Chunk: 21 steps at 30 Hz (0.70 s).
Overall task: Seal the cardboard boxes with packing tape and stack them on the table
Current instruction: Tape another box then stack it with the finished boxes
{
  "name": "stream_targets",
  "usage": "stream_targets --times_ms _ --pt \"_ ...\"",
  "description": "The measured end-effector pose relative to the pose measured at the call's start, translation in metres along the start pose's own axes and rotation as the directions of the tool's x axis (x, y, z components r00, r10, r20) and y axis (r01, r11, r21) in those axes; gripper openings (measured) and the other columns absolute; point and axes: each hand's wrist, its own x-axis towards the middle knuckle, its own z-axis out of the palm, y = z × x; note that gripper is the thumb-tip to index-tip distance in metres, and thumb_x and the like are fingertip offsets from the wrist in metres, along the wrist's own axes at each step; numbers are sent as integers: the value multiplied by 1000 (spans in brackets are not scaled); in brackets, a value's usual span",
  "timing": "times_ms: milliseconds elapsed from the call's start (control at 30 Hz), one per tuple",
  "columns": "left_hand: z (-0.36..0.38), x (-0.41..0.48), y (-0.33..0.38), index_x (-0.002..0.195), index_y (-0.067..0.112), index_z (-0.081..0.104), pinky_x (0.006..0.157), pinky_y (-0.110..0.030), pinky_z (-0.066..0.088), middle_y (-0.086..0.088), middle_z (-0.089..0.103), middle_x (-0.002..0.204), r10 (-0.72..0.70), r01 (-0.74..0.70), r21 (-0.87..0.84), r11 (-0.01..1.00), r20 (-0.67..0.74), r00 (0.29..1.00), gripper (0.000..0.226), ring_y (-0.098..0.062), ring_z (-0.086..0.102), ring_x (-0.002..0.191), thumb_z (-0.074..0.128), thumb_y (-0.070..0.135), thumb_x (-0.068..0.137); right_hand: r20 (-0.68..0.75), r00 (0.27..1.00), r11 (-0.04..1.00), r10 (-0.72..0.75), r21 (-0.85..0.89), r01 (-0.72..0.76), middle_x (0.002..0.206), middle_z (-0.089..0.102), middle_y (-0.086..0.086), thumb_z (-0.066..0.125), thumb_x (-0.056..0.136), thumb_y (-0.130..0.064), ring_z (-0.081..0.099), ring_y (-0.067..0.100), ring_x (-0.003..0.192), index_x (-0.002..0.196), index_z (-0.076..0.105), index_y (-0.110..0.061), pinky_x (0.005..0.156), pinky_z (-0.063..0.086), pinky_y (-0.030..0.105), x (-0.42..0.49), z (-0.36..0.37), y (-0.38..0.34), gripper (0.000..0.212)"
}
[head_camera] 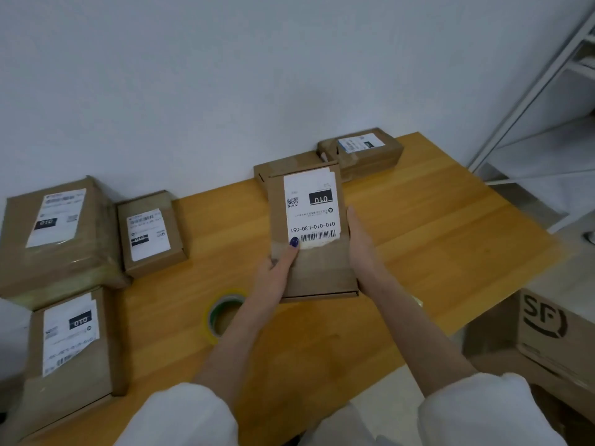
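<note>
Wooden surface (434, 220), white wall (225, 75) behind. Labelled box (317, 272), held over mid-surface; left hand (277, 272) pinches its edge, thumb on top, right hand (360, 249) flat against opposite side, presumably squaring it for stacking. Tape roll (225, 313) lies nearby.

- Both forearms bare, white sleeves (180, 416) at the elbows, reaching away and converging.
- Left hand (277, 272) grips the box (318, 268) at its near left edge, thumb on top, fingers hidden.
- Right hand (360, 249) lies flat along the box's right edge, its visible digit straight.
</note>
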Motion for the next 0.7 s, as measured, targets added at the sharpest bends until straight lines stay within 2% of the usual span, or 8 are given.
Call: stream_targets --times_ms 100,200,267,300,400,467,567,700 --pt "-8 -4 5 103 19 59 84 -30 50 -1 66 104 -36 38 -77 996 23 999 39 -17 63 95 57 53 84 73 992 991 -103 91 96 126 64 2 26 94 -67 61 19 115 124 58 -33 102 46 43 2 -1 -3 55" --pt "-11 -6 7 98 20 58 80 -29 49 1 65 99 -45 42 -119 992 -20 999 31 -14 62 91 56 49 87 76 990 992 -120 -18 121 133 59 4 24 89 -74 54 21 122 132 55 -27 108 39 46 2 7 -10 71" --pt "-12 -9 10 107 17 59 73 -24 50 2 66 102 34 -44 -106 993 -95 995 32 -10 62 89 56 44 89 51 994 990 -95 -99 99 133 57 1 27 75 -86 53 23 123 134 52 -26 106 40 49 2 8 -13 89" --pt "-13 -8 10 115 18 56 74 -24 51 1 66 108 76 -85 -79 993 -113 991 37 -10 63 92 56 43 89 67 992 985 -108 -127 116 128 59 -3 30 73 -86 55 20 119 132 51 -25 101 45 46 1 9 -13 88" --pt "-14 -12 16 128 22 49 83 -29 53 3 63 118 98 -98 -17 995 -34 995 46 -11 62 101 53 48 90 61 974 966 -217 -131 223 100 60 -13 37 94 -59 59 1 91 125 47 -20 67 49 17 -3 11 -10 51" --pt "-16 -14 22 125 22 55 87 -31 52 2 65 119 51 -44 -138 989 44 998 47 -12 63 104 44 53 92 17 968 965 -249 -84 250 96 63 -10 42 97 -51 62 4 86 118 49 -16 61 47 11 -1 8 -8 41" --pt "-25 -20 34 123 20 57 90 -35 50 -1 66 121 20 73 -389 918 231 973 58 -16 62 111 27 60 93 56 978 979 -200 -38 202 103 70 -4 48 89 -61 67 14 97 117 58 -19 79 53 26 -1 12 -6 52" --pt "-29 -31 31 129 20 57 98 -46 44 -7 64 123 21 149 -615 774 261 965 67 -25 60 115 33 66 86 182 973 989 -141 -15 146 100 73 -4 49 81 -69 70 12 91 113 63 -26 79 55 29 -11 33 1 55"
